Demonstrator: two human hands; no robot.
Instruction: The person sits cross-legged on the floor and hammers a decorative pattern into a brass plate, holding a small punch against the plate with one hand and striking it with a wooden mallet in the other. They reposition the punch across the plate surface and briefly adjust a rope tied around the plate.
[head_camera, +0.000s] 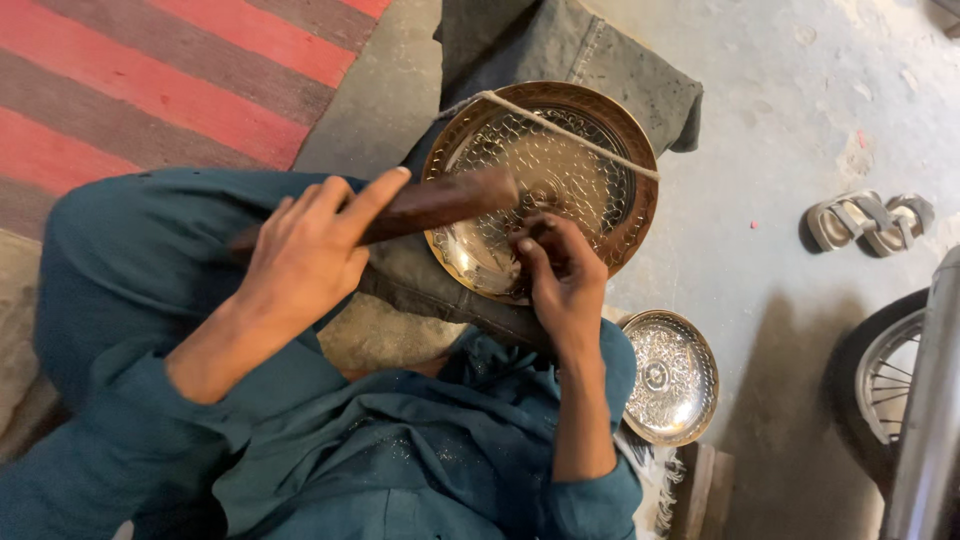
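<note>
Plate (560, 170), brass and patterned, rests tilted on the person's lap under a cord (570, 130). Right hand (560, 275) pinches a small tool against its lower rim; left hand (305, 255) grips a wooden mallet (440, 205), its length pointing right over the plate.

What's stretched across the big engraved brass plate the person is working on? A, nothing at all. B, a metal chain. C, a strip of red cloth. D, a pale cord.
D: a pale cord runs across the upper part of the big engraved brass plate, from its top left rim to its right rim.
</note>
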